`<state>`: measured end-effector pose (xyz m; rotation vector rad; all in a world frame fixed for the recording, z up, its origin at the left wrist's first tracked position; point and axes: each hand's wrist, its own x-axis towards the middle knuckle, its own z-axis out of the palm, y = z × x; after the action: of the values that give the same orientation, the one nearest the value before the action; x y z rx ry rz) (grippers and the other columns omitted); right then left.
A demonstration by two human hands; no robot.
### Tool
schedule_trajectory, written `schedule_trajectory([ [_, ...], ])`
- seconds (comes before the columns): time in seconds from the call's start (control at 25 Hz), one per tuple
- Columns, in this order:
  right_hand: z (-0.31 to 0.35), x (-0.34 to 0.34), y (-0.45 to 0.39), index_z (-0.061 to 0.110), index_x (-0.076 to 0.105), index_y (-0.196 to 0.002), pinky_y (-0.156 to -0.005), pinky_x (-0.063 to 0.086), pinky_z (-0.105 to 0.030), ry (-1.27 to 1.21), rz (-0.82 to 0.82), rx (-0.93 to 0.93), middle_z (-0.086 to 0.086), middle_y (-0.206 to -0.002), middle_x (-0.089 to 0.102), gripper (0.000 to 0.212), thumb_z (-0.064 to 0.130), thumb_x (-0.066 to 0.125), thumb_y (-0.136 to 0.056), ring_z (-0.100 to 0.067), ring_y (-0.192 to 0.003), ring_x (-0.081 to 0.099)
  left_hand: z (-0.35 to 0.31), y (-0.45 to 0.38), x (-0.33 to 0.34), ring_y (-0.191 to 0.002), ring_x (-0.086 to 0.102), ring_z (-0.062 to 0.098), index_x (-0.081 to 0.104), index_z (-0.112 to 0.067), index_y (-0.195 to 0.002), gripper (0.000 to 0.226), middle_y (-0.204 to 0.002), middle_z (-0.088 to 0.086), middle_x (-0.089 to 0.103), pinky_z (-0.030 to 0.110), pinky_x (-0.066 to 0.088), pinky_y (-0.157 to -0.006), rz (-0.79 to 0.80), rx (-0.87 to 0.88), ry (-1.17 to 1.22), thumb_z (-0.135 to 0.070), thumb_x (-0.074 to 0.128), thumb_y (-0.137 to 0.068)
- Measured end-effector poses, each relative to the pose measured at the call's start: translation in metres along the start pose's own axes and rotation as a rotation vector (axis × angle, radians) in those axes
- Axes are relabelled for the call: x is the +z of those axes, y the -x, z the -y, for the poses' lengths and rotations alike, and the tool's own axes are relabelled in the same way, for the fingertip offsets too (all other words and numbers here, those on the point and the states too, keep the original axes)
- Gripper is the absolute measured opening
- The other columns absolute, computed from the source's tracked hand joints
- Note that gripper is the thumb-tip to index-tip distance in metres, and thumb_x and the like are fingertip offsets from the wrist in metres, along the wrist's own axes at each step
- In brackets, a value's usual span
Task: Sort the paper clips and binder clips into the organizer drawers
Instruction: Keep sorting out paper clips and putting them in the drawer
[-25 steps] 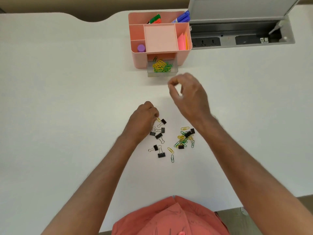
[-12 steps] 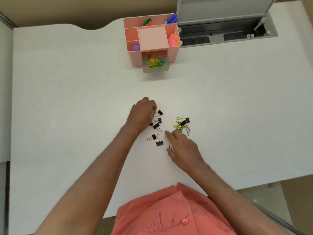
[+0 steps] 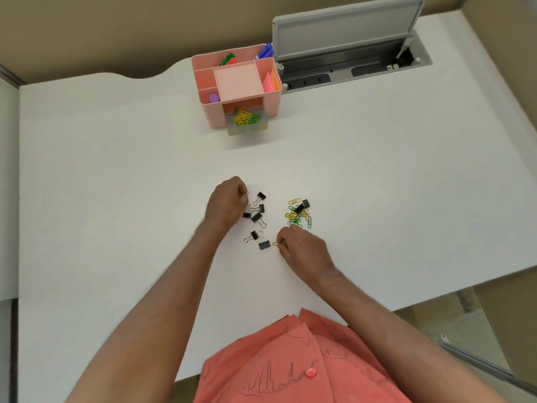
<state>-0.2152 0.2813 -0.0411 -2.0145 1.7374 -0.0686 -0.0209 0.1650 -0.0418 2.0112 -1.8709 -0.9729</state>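
Fingers [image 3: 279, 243] of our right hand [image 3: 302, 248] now pinch a yellow paper clip [image 3: 275, 244] low on the tabletop [image 3: 116, 170]; 1 second ago that hand hovered near the drawer [image 3: 246, 123]. Our left hand [image 3: 228, 202] stays curled on a clip among the binder clips [image 3: 257, 217]. Another delivery seems to be starting; many loose paper clips [image 3: 299, 214] remain.
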Motion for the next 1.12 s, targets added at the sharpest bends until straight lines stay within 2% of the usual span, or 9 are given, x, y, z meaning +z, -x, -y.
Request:
schedule_trajectory([
  [0.08, -0.003, 0.0, 0.004, 0.021, 0.063, -0.104, -0.069, 0.054, -0.038, -0.019, -0.024, 0.003, 0.005, -0.098, 0.062, 0.012, 0.026, 0.052, -0.103, -0.018, -0.088, 0.06, -0.004, 0.008, -0.001, -0.075, 0.058, 0.013, 0.063, -0.018, -0.1, 0.013, -0.088, -0.008, 0.063, 0.029, 0.047, -0.065, -0.047, -0.048, 0.185, -0.01, 0.055, -0.094],
  [0.24, -0.016, 0.003, 0.015, 0.019, 0.064, -0.103, -0.066, 0.054, -0.037, -0.037, -0.098, -0.017, 0.003, -0.1, 0.061, 0.014, 0.027, 0.053, -0.103, -0.018, -0.09, 0.06, -0.027, 0.035, 0.019, -0.07, 0.059, 0.001, 0.068, -0.026, -0.1, 0.012, -0.087, -0.017, 0.062, 0.019, 0.047, -0.061, 0.034, 0.093, 0.183, -0.018, 0.06, -0.096],
  [0.4, -0.032, 0.005, 0.025, 0.022, 0.066, -0.102, -0.063, 0.053, -0.033, -0.176, -0.139, 0.032, 0.007, -0.099, 0.059, 0.007, 0.026, 0.061, -0.1, -0.013, -0.089, 0.059, -0.047, 0.046, 0.05, -0.083, 0.059, 0.009, 0.069, -0.023, -0.101, 0.009, -0.1, -0.009, 0.066, 0.03, 0.051, -0.072, 0.123, 0.207, 0.019, -0.021, 0.06, -0.098],
  [0.56, -0.054, -0.003, 0.018, 0.024, 0.064, -0.1, -0.072, 0.054, -0.027, -0.502, -0.219, 0.293, 0.009, -0.096, 0.063, 0.005, 0.02, 0.066, -0.098, -0.006, -0.083, 0.061, -0.057, 0.041, 0.063, -0.093, 0.063, 0.02, 0.065, -0.023, -0.104, 0.01, -0.105, -0.004, 0.063, 0.038, 0.053, -0.075, 0.136, 0.223, -0.1, -0.024, 0.056, -0.099],
  [0.68, -0.064, -0.012, 0.003, 0.023, 0.066, -0.102, -0.074, 0.049, -0.024, -0.642, -0.239, 0.442, 0.008, -0.09, 0.066, 0.007, 0.02, 0.068, -0.096, -0.006, -0.084, 0.064, -0.057, 0.038, 0.068, -0.099, 0.064, 0.025, 0.059, -0.022, -0.119, 0.022, -0.111, 0.0, 0.063, 0.043, 0.054, -0.081, 0.148, 0.217, -0.137, -0.026, 0.062, -0.097],
  [0.76, -0.064, -0.015, -0.006, 0.022, 0.066, -0.108, -0.073, 0.047, -0.025, -0.652, -0.207, 0.476, 0.008, -0.085, 0.065, 0.015, 0.025, 0.071, -0.094, -0.007, -0.081, 0.063, -0.057, 0.035, 0.07, -0.104, 0.063, 0.026, 0.057, -0.02, -0.126, 0.031, -0.118, 0.002, 0.062, 0.044, 0.054, -0.086, 0.162, 0.185, -0.14, -0.026, 0.065, -0.096],
  [0.84, -0.06, -0.016, -0.012, 0.023, 0.064, -0.11, -0.072, 0.048, -0.027, -0.612, -0.187, 0.475, 0.007, -0.086, 0.064, 0.025, 0.032, 0.076, -0.09, -0.009, -0.081, 0.062, -0.058, 0.033, 0.071, -0.102, 0.063, 0.026, 0.062, -0.018, -0.117, 0.022, -0.115, 0.003, 0.062, 0.04, 0.053, -0.083, 0.159, 0.168, -0.149, -0.025, 0.065, -0.096],
  [1.0, -0.042, -0.016, -0.019, 0.02, 0.059, -0.115, -0.072, 0.049, -0.03, -0.423, -0.176, 0.411, 0.005, -0.102, 0.058, 0.043, 0.041, 0.081, -0.083, -0.012, -0.085, 0.058, -0.059, 0.033, 0.071, -0.093, 0.062, 0.024, 0.065, -0.015, -0.1, 0.007, -0.107, 0.003, 0.058, 0.034, 0.048, -0.075, 0.161, 0.167, -0.151, -0.02, 0.065, -0.095],
  [1.12, -0.033, -0.016, -0.027, 0.018, 0.059, -0.113, -0.077, 0.052, -0.035, -0.378, -0.142, 0.4, 0.002, -0.109, 0.054, 0.037, 0.033, 0.079, -0.085, -0.017, -0.091, 0.06, -0.058, 0.033, 0.068, -0.089, 0.06, 0.023, 0.065, -0.015, -0.095, 0.004, -0.104, 0.003, 0.059, 0.035, 0.048, -0.074, 0.158, 0.159, -0.123, -0.014, 0.063, -0.092],
])
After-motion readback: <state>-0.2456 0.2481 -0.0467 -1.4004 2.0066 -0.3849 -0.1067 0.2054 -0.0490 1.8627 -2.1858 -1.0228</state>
